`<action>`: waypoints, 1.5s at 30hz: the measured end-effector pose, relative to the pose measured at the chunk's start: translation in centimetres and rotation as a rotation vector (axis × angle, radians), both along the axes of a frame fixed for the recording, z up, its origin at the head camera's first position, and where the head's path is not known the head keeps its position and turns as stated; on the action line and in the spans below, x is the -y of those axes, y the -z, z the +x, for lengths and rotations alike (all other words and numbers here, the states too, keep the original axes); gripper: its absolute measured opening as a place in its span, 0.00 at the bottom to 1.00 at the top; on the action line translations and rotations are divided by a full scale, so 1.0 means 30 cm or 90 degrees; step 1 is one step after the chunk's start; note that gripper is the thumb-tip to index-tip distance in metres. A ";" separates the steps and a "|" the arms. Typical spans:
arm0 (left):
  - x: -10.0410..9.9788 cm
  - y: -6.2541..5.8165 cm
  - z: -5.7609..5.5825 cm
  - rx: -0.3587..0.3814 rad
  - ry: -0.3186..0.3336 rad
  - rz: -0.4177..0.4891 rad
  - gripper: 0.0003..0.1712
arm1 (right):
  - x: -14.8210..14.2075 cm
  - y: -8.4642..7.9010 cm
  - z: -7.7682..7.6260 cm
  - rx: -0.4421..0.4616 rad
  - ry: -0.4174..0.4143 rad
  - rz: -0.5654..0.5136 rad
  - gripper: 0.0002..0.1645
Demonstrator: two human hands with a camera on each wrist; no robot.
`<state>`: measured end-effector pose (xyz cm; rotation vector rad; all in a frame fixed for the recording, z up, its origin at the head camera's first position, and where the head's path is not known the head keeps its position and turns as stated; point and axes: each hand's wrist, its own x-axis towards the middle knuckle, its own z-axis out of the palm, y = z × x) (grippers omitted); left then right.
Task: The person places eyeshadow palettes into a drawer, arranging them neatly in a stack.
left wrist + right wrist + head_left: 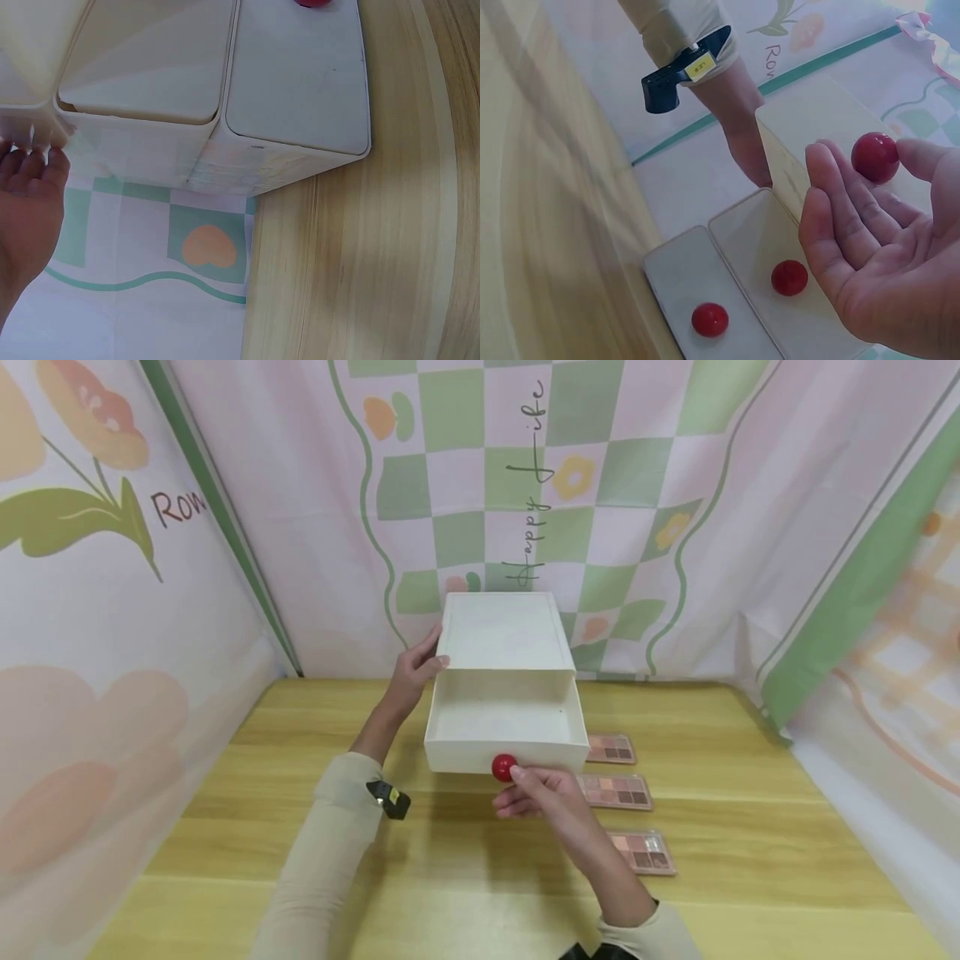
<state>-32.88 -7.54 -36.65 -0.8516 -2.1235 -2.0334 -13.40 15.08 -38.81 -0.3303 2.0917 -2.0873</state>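
A white drawer cabinet (504, 631) stands on the table against the back curtain. Its top drawer (504, 755) is pulled out, and the pale inside shows. At the red round knob (504, 767) on that drawer's front, my right hand (551, 802) pinches with the thumb and fingers. My left hand (414, 670) rests along the cabinet's left side with its thumb over the top edge; the left wrist view shows its fingertips at the side wall. Below, a middle drawer (742, 225) and a bottom drawer (697, 270) sit closed, each with a red knob.
Three eyeshadow palettes lie on the wooden table (300, 827) right of the cabinet: a back one (611, 748), a middle one (617, 792) and a front one (648, 852). The drawer and right hand partly cover them. Printed curtains (300, 485) enclose the table.
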 end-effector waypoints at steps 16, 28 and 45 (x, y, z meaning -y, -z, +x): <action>0.004 0.000 0.002 0.013 0.011 -0.003 0.39 | -0.225 0.034 0.049 -0.138 -0.090 0.109 0.20; 0.001 -0.001 0.002 0.007 0.009 -0.002 0.40 | -0.516 0.068 -0.021 -0.147 -0.039 0.265 0.21; 0.009 -0.007 0.002 0.001 0.009 -0.001 0.38 | -0.713 0.228 -0.279 -0.145 0.144 0.514 0.21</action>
